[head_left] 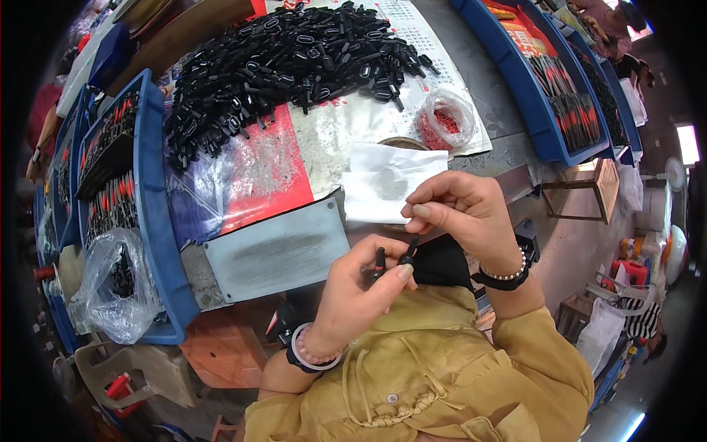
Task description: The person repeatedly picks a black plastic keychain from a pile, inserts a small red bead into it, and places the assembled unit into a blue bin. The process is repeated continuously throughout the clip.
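My left hand (342,302) is closed around small black plastic parts (408,253) with slim stems, held just above my lap near the table's front edge. One stem points up between the fingertips, and another dark piece shows beside it with a touch of red. Just above and to the right, my right hand (475,221) has its thumb and forefinger pinched together. Whatever is in that pinch is too small to make out. A white sheet (368,188) with a grey smudge lies behind the right fingertips. Beyond it spreads a large heap of black plastic parts (287,62).
A pale rectangular plate (276,258) with a dark smear lies at the front edge. A clear bag-lined tub (449,121) holds tiny red pieces. Blue crates (158,221) with black-and-red items stand at left; another blue crate (526,110) is at right. People are in the background.
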`<act>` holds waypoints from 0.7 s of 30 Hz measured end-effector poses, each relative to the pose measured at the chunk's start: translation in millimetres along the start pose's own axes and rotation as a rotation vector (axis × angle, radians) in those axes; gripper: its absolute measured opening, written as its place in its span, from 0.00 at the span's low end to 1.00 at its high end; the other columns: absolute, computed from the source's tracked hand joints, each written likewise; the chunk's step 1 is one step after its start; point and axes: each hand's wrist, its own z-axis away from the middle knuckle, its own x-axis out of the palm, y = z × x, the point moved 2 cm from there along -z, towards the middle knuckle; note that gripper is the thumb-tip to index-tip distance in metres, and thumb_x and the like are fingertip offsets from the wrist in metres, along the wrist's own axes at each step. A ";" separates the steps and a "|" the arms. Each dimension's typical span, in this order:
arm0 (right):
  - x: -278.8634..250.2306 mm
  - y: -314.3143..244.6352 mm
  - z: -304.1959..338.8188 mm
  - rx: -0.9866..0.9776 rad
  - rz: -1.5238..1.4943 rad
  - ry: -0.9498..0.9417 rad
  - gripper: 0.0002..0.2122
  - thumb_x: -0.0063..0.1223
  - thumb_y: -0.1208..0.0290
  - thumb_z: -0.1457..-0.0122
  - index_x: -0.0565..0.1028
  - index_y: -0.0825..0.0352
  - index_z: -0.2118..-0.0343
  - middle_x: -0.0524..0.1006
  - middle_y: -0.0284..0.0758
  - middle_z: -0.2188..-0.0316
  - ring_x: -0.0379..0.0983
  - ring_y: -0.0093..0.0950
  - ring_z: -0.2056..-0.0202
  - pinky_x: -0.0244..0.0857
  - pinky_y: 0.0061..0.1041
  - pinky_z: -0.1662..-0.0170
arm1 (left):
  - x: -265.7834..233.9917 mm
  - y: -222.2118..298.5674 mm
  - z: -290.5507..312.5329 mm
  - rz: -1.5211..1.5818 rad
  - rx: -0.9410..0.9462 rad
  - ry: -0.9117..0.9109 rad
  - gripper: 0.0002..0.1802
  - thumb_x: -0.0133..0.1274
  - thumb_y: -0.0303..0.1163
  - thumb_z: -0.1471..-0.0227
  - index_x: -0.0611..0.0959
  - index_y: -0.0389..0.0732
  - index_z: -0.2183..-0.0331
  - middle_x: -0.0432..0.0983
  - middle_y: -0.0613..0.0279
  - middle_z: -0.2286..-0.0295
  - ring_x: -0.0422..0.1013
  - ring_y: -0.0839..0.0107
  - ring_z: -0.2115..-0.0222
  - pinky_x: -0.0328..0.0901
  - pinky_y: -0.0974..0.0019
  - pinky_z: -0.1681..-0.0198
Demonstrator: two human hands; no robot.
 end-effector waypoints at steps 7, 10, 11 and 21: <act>8.8 4.8 10.1 -0.021 -0.057 -0.050 0.05 0.54 0.77 0.41 0.74 0.74 0.65 0.77 0.36 0.72 0.73 0.19 0.72 0.70 0.16 0.68 | 1.4 2.0 6.7 -0.067 0.048 0.058 0.10 0.52 0.23 0.45 0.75 0.33 0.60 0.72 0.70 0.74 0.66 0.87 0.74 0.61 0.80 0.73; 10.6 8.3 12.9 -0.002 -0.044 -0.086 0.05 0.52 0.79 0.41 0.75 0.75 0.65 0.77 0.31 0.72 0.73 0.17 0.72 0.68 0.15 0.68 | 4.1 2.3 9.4 -0.076 0.060 0.079 0.09 0.52 0.22 0.46 0.75 0.33 0.60 0.71 0.70 0.74 0.67 0.86 0.74 0.61 0.79 0.72; 10.6 9.0 14.3 -0.005 -0.044 -0.094 0.05 0.51 0.79 0.41 0.75 0.75 0.65 0.77 0.32 0.72 0.73 0.17 0.72 0.68 0.15 0.68 | 4.7 2.4 10.4 -0.074 0.059 0.087 0.09 0.52 0.22 0.46 0.76 0.33 0.61 0.71 0.70 0.74 0.67 0.86 0.74 0.62 0.79 0.72; 10.3 14.1 26.7 -0.120 -0.079 -0.173 0.06 0.51 0.82 0.42 0.75 0.76 0.62 0.77 0.37 0.65 0.76 0.21 0.65 0.70 0.17 0.63 | 5.6 -1.7 17.8 -0.056 0.064 0.107 0.10 0.51 0.22 0.45 0.74 0.32 0.60 0.74 0.67 0.73 0.67 0.85 0.73 0.63 0.78 0.70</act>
